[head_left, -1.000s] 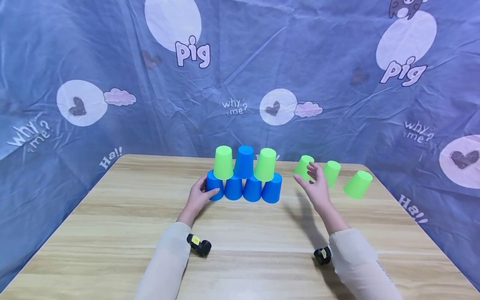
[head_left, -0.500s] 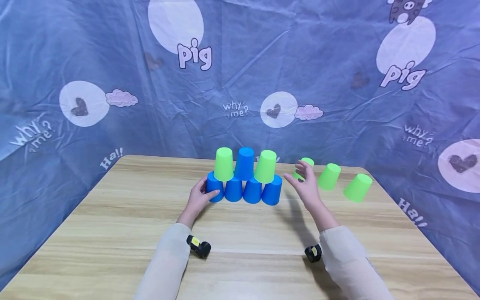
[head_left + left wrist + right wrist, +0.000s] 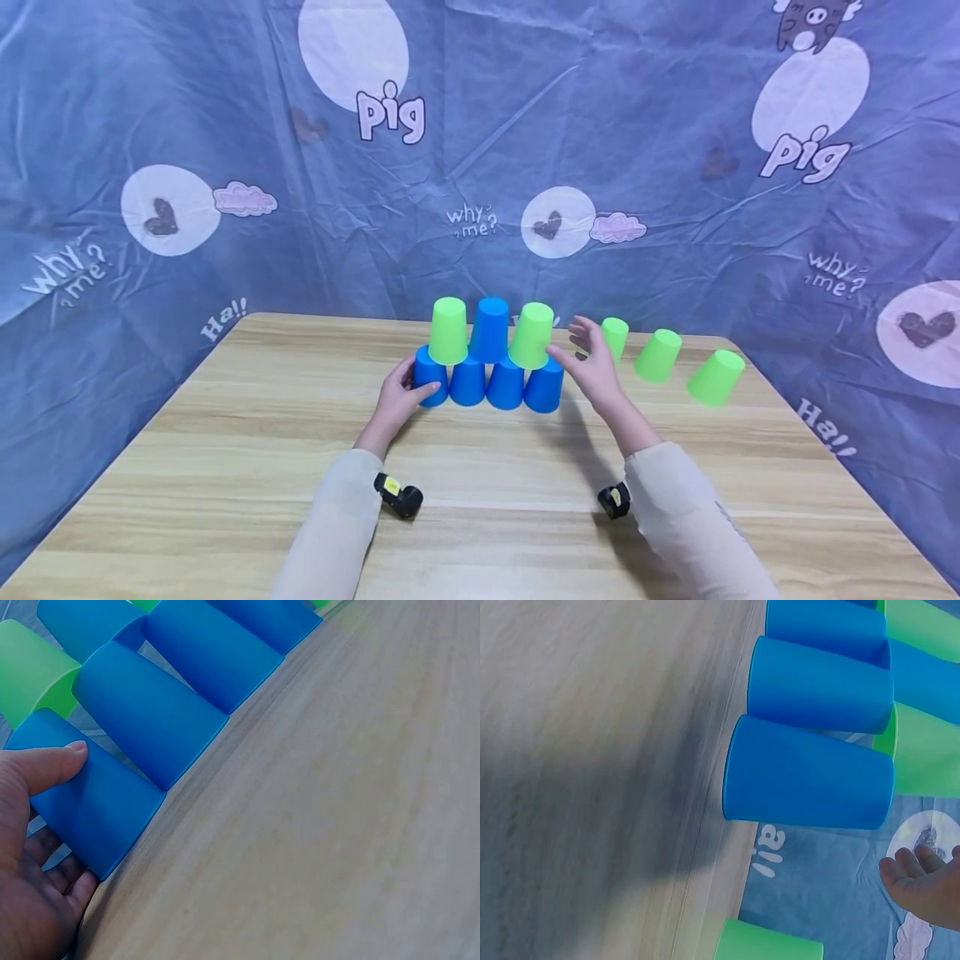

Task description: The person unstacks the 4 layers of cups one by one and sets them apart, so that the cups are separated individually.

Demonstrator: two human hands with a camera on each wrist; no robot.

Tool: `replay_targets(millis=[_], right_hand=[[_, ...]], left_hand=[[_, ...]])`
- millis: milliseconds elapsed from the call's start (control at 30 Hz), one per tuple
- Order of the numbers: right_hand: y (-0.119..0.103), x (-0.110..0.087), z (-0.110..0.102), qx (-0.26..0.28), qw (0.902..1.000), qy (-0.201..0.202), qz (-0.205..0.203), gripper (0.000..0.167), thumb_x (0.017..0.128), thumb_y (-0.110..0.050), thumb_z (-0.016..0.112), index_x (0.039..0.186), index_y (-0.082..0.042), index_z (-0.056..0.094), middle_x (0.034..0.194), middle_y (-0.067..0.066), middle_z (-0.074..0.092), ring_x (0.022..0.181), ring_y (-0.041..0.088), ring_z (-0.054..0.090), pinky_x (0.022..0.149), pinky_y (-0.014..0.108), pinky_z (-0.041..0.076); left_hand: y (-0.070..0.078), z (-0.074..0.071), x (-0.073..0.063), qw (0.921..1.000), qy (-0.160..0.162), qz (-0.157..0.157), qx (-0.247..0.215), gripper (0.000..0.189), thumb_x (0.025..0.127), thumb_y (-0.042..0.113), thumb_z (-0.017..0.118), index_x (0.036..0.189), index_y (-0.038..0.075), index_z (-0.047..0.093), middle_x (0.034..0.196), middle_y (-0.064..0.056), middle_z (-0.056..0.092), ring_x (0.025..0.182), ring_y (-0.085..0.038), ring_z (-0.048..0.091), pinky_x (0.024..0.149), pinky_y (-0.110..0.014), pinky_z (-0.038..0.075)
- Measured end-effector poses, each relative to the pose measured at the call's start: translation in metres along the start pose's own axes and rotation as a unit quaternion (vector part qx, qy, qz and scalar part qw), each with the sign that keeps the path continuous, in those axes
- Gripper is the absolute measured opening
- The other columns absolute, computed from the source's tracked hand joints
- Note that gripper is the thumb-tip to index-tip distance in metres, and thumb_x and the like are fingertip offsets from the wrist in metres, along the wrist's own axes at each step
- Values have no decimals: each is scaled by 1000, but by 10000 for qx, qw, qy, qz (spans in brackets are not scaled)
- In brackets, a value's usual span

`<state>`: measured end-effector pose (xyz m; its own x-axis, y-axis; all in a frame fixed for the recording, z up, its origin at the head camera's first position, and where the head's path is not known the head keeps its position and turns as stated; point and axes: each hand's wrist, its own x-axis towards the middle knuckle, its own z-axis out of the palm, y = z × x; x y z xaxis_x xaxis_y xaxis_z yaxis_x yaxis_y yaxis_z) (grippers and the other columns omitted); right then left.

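The left hand is gripping the leftmost blue cup of the bottom row, the thumb lying across its near side and the fingers curling round its outer side. Three further blue cups are continuing the row rightward on the surface. A left green cup, an upper blue cup and a right green cup are forming a second tier, each bridging two cups beneath.

The right hand is hovering just beside the right green cup, thumb and fingers spread; whether the thumb is touching cannot be told. Three loose green cups are standing apart at right, one partly hidden behind that hand. All cups are standing inverted. A printed blue cloth is hanging behind.
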<state>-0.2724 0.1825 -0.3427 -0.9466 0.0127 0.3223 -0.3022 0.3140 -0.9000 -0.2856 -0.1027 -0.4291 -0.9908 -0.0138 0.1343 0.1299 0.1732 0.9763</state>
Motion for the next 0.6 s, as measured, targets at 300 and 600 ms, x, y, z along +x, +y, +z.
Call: replay_targets(millis=[300,600], right_hand=[[0,5,13,-144,9998,-99,80,73,76,-28,66,131,-3,25,126,21,36,115,34,34,93,49,27],[-2,6,24,-65,9997,-218,74,68,78,-22,64,131,-5,26,125,19,37,114,33,36,93,45,30]], left_hand=[[0,0,0,10000,26,8,70,61,78,14,64,131,8,34,131,-15,35,120,-29,31,97,-43,26],[0,1,-1,10000,-5,29,78,61,79,15,64,132,8,33,132,-15,34,120,-30,30,96,-43,26]])
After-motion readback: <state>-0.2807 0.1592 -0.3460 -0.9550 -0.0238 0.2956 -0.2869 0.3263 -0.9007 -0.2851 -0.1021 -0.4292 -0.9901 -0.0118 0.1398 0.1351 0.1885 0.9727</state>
